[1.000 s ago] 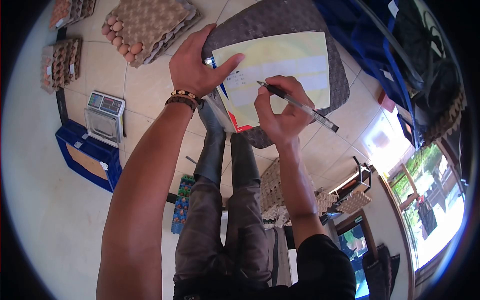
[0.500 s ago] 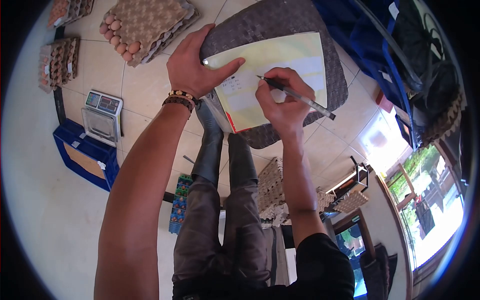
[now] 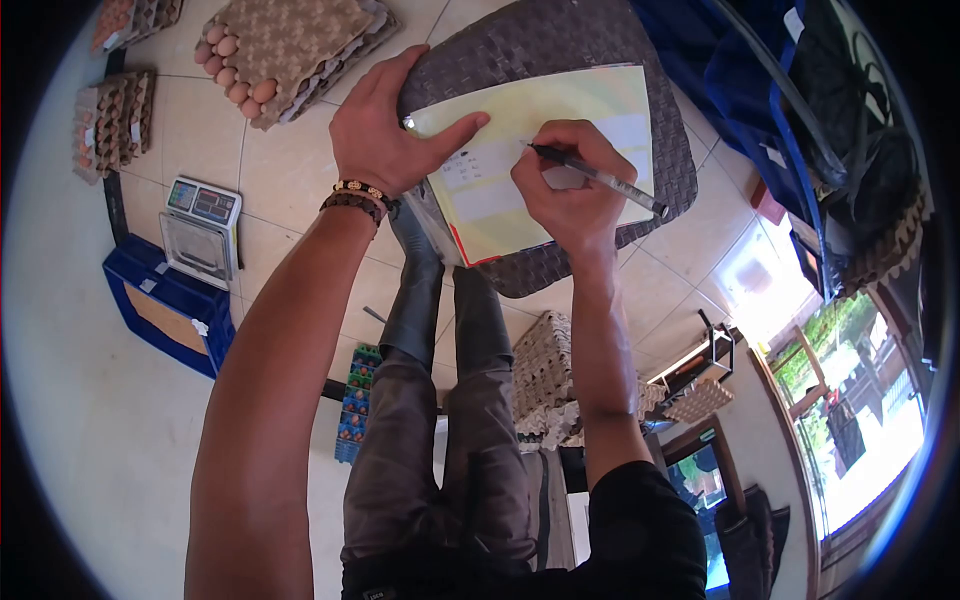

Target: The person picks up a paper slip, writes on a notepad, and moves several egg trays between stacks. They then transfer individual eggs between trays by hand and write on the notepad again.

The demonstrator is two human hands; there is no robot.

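Observation:
A pale yellow sheet of paper (image 3: 540, 95) lies on a dark woven-textured seat (image 3: 520, 50), with a few short handwritten lines near its left side. My left hand (image 3: 385, 135) rests flat on the paper's left edge, thumb stretched across it and fingers spread over the seat's rim. Between the fingers and thumb of my right hand (image 3: 575, 190) is a pen (image 3: 625, 189) with a dark front end and a clear barrel. Its tip points left, just over the paper's middle; whether it touches cannot be told.
Egg trays (image 3: 300, 40) with several eggs are stacked on the tiled floor at upper left. A digital scale (image 3: 200, 235) stands left, beside a blue crate (image 3: 165, 305). More trays (image 3: 545, 365) are stacked near my legs. Blue containers (image 3: 740, 100) stand at upper right.
My right hand has moved slightly right with the pen, its tip shifting right and a little up over the paper. My left hand stays in place on the paper.

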